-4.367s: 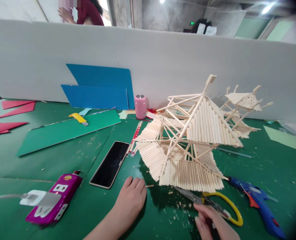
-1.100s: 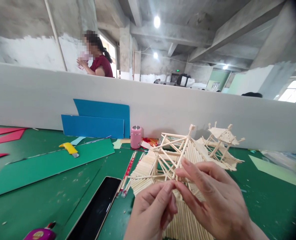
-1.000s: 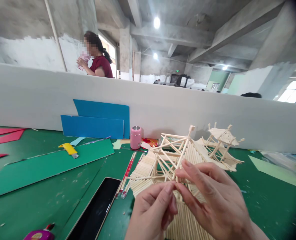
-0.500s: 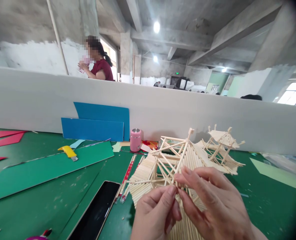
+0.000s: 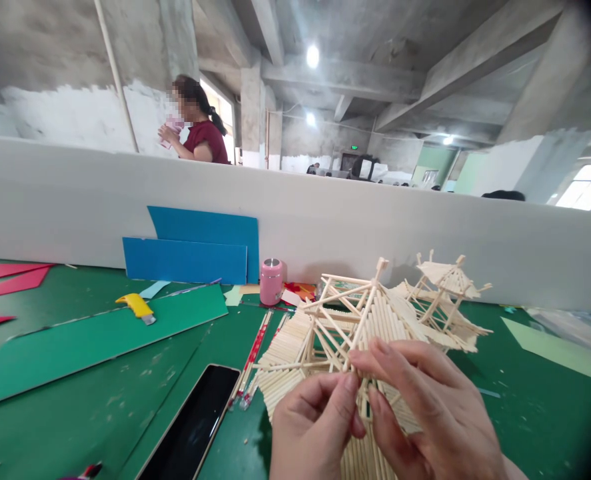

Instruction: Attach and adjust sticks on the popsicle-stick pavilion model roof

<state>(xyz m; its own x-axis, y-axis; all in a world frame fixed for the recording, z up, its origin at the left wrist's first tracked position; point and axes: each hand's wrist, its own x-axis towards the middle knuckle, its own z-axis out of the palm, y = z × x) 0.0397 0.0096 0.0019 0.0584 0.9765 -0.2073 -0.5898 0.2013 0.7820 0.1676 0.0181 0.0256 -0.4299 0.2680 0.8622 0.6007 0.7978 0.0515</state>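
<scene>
A pavilion model (image 5: 375, 320) of thin wooden sticks stands in front of me, its pointed roof partly covered with rows of sticks and partly open framework. My left hand (image 5: 318, 420) is closed, thumb and forefinger pinching at the roof's near lower corner. My right hand (image 5: 425, 407) grips the roof edge just beside it, fingertips on the upper sticks and thumb lower down. Both hands hide the exact spot they hold. Behind, to the right, rises a smaller stick pavilion (image 5: 448, 283) with a peaked roof.
A black phone (image 5: 192, 423) and stick bundles in red-marked wrappers (image 5: 255, 350) lie left of the model. Farther left are a yellow utility knife (image 5: 136, 306) and a green board (image 5: 100, 340). A pink flask (image 5: 271, 283) stands before a white partition (image 5: 65, 200); a person (image 5: 202, 133) is beyond.
My right thumb has moved slightly away from the left fingertips, and the right hand is a little lower. The left hand stays pinched at the roof corner.
</scene>
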